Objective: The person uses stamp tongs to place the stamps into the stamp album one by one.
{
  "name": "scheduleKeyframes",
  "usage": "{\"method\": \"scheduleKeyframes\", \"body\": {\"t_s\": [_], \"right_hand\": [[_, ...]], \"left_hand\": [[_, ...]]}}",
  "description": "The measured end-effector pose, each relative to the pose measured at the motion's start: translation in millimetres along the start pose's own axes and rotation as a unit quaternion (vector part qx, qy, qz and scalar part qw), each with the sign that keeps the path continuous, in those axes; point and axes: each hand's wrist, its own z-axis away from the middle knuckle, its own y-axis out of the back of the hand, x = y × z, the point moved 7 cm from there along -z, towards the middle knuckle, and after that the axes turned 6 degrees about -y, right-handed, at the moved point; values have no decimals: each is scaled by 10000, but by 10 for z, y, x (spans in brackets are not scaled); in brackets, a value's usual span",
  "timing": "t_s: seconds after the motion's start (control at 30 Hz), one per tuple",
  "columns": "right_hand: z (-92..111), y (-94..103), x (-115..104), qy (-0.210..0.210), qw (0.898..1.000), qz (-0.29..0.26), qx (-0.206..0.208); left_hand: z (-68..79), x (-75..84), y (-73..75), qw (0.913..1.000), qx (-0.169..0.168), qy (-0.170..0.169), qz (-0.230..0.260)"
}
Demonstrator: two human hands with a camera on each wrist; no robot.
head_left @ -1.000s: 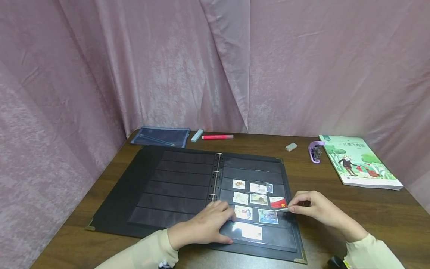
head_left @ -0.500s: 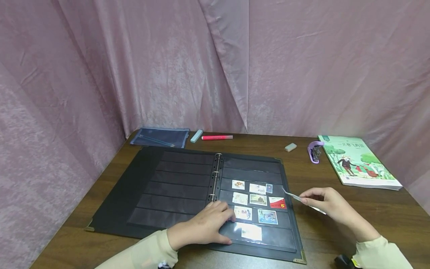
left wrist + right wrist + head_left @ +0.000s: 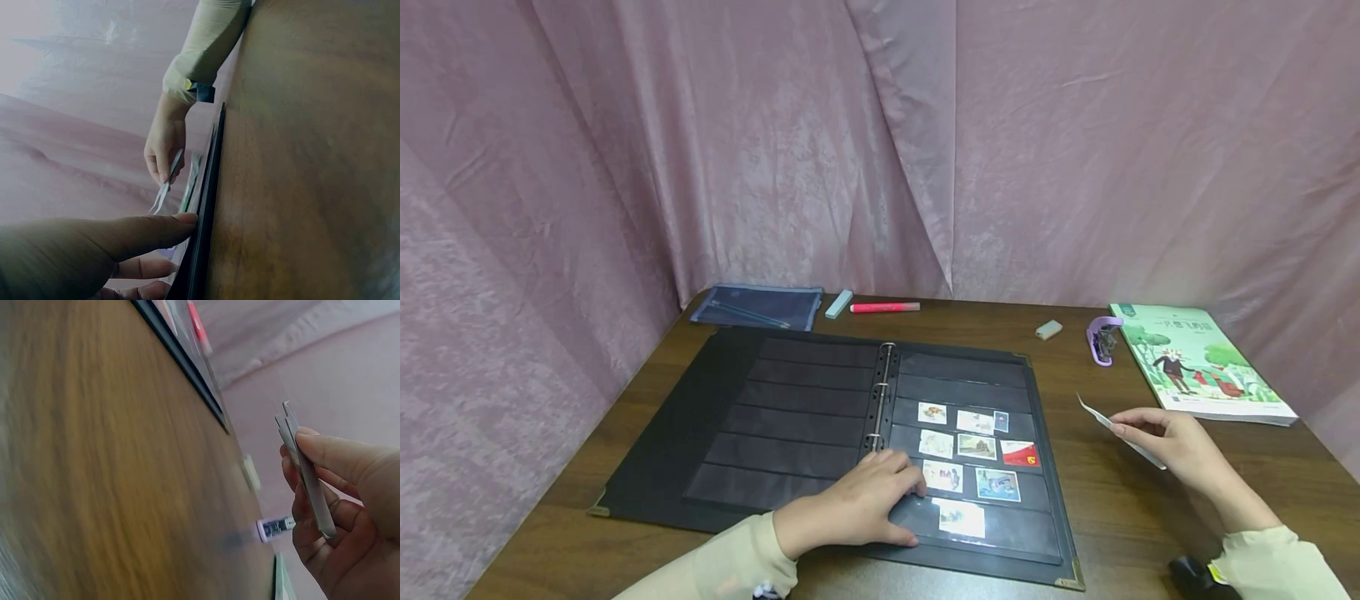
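A black stamp album (image 3: 662, 450) lies spread on the table, its ring binding in the middle. Several stamps sit in the strips of its right page, among them a red and white stamp (image 3: 1019, 453) and a blue stamp (image 3: 997, 484). My left hand (image 3: 853, 500) rests on the lower part of that page near the rings, fingers relaxed. To the right of the album, my right hand (image 3: 1176, 446) pinches metal tweezers (image 3: 306, 469) above the table. In the right wrist view the tweezers' tips are slightly apart, with nothing visible between them.
Behind the album lie a blue mesh pouch (image 3: 756, 307), a light blue box-like stick (image 3: 838, 304) and a red marker (image 3: 885, 307). Toward the back right are an eraser (image 3: 1048, 330), a purple tape dispenser (image 3: 1103, 340) and a green-covered book (image 3: 1206, 362). Pink curtains (image 3: 1037, 150) hang behind the table.
My right hand has drawn the tweezers away from the red and white stamp, off the album to the right. The left hand has stayed in place on the page.
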Motion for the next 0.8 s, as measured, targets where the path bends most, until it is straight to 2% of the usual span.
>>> {"method": "scheduleKeyframes", "body": {"t_s": [0.2,0.37,0.53,0.8], "right_hand": [[5,121,162,-133,9998,55,131],[16,215,310,-127,9988,220,411],[27,267,475,-278,9964,539,594],[50,276,651,-632,9902,1055,656]], "left_hand": [[5,-5,-5,10000,9,-8,-12],[7,-8,-1,10000,-17,-2,7],[4,-9,-9,10000,-48,10,-10],[9,-9,-6,10000,-73,31,0]]}}
